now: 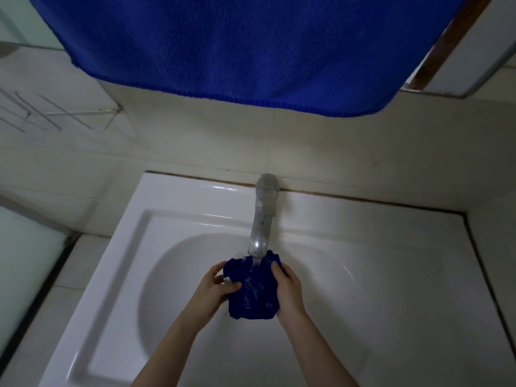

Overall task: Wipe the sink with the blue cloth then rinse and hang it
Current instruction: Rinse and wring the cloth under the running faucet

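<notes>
The blue cloth (252,291) is bunched into a wet lump and is held over the bowl of the sink (117,275), a little toward the back edge, directly under the mouth of the tap (264,216). A stream of water (256,263) falls from the tap onto the top of the cloth, and drops shine on its surface.

The left hand (215,289) grips the left side of the cloth: the thumb lies across the front of it and the other fingers are curled round its upper left edge. The right hand (289,289) grips the right side, with its fingers curled round the edge so that the tips press into the fabric near the top. The two hands are apart, with the cloth between them, and both forearms come in from the near edge of the sink.

The sink is white, with a square rim and a round bowl, and its back edge meets the tiled wall (251,143). The tap stands at the middle of this back edge and bends forward over the bowl.

Above, a large blue towel (237,46) hangs in front of the wall and fills the upper part of the view. A wire rack (55,115) is fixed to the wall at the left, well apart from the sink.
</notes>
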